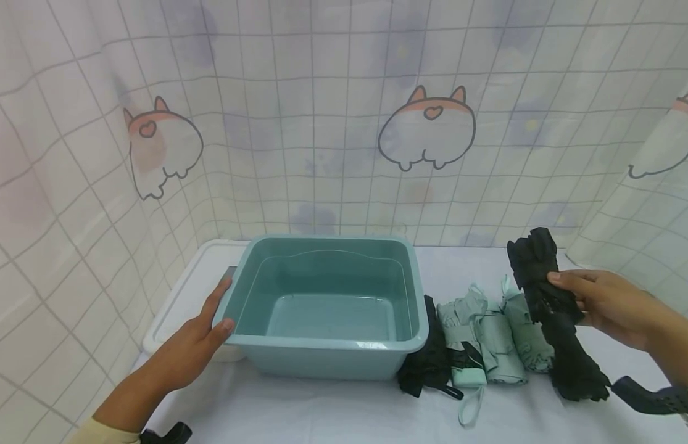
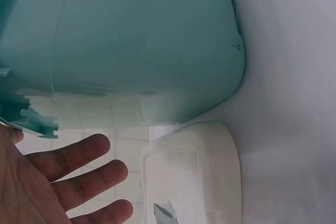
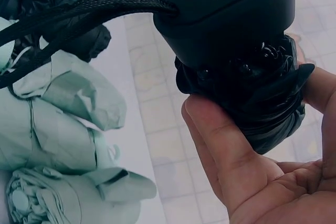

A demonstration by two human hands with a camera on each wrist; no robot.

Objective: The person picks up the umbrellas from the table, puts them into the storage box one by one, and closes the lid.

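My right hand (image 1: 621, 302) holds a folded black umbrella (image 3: 236, 72) in bunched fabric, raised over the right side of the table. Its dark handle and looped strap show in the right wrist view. Black fabric continues below the hand; I cannot tell whether it all belongs to this umbrella. At the basin's left side, my left hand (image 1: 196, 342) touches the rim, its visible fingers (image 2: 97, 182) nearly straight in the left wrist view. The teal basin (image 1: 327, 361) has a bare interior. To its right lie several rolled light green umbrellas (image 1: 501, 348) and a black folded umbrella (image 1: 427, 364).
A white box (image 1: 174, 302) with a grey patch stands left of the basin, partly hidden by it. White cloth (image 1: 310, 413) covers the table. A gridded curtain (image 1: 299, 154) with corgi drawings encloses the back and sides.
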